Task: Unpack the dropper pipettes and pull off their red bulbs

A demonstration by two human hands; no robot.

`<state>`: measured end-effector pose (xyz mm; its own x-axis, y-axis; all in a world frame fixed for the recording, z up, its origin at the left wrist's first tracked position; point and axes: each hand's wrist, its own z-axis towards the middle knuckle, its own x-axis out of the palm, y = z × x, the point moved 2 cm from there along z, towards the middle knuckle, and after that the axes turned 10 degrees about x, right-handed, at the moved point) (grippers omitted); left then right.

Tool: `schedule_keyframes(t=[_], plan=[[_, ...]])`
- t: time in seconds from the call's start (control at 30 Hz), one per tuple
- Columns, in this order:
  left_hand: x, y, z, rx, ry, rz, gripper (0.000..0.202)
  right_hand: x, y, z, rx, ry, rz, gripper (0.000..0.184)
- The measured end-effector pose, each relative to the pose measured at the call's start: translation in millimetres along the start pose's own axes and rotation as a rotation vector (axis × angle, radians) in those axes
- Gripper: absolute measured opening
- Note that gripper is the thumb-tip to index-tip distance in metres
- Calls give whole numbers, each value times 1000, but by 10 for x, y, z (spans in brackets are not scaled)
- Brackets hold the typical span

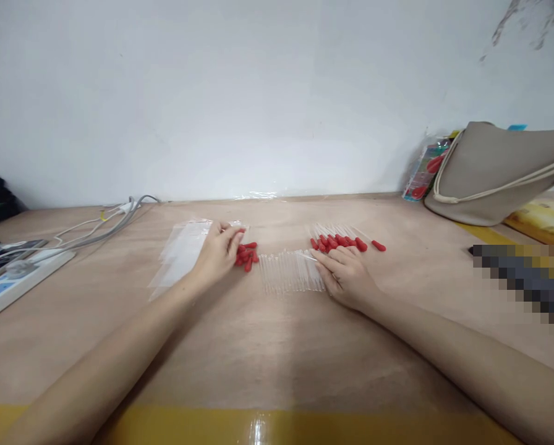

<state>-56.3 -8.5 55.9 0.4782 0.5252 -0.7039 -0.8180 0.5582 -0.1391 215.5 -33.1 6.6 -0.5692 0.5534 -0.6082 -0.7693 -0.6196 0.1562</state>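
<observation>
My left hand (219, 250) is closed in a pinch on a red rubber bulb (242, 230), above a small pile of loose red rubber bulbs (248, 256). Beneath and beside that hand lie clear plastic bags (180, 252). A row of thin clear dropper tubes (281, 272) lies side by side in the middle of the table. At the right end of this row, my right hand (346, 275) is closed with a clear dropper tube (308, 256) between thumb and fingers. Just behind it rest several droppers fitted with red bulbs (339, 241), their clear stems pointing to the wall.
A power strip (31, 272) with cables sits at the left. At the back right stand a grey-beige bag (499, 173) and a colourful clear packet (425, 170). A pixelated dark object (522, 278) is at the right. Yellow tape (258, 426) runs along the front edge.
</observation>
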Motion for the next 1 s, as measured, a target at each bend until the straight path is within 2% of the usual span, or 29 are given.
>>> schedule_keyframes(t=[0.1, 0.2, 0.33, 0.43, 0.47, 0.53, 0.6, 0.63, 0.67, 0.73, 0.8, 0.87, 0.9, 1.0], plan=[[-8, 292, 119, -180, 78, 48, 29, 46, 41, 35, 67, 62, -37, 29], [-16, 463, 141, -264, 135, 35, 31, 62, 68, 74, 113, 48, -21, 23], [1, 528, 102, -302, 199, -16, 25, 89, 81, 108, 146, 4, -10, 18], [0, 516, 102, -271, 252, 46, 21, 112, 91, 119, 135, -23, -46, 19], [-13, 495, 110, -246, 232, 79, 22, 117, 94, 121, 126, -34, -61, 19], [-48, 408, 125, -174, 118, 138, 22, 126, 97, 122, 106, -38, -93, 18], [-67, 248, 109, -76, 1, 150, 23, 135, 97, 119, 88, -18, -122, 18], [-57, 141, 85, -9, -14, 130, 24, 138, 96, 116, 84, -7, -131, 18], [-31, 22, 50, 75, 24, 90, 26, 140, 97, 111, 82, 4, -137, 18], [59, -238, -50, 314, 228, -13, 30, 141, 104, 100, 80, 31, -141, 19], [139, -445, -161, 467, 388, -63, 53, 138, 119, 89, 79, 77, -138, 19], [202, -563, -242, 536, 505, -72, 72, 132, 139, 81, 76, 127, -133, 21], [225, -588, -265, 545, 547, -69, 74, 129, 148, 79, 74, 148, -130, 23], [265, -573, -279, 528, 608, -64, 62, 122, 172, 79, 64, 200, -120, 33]])
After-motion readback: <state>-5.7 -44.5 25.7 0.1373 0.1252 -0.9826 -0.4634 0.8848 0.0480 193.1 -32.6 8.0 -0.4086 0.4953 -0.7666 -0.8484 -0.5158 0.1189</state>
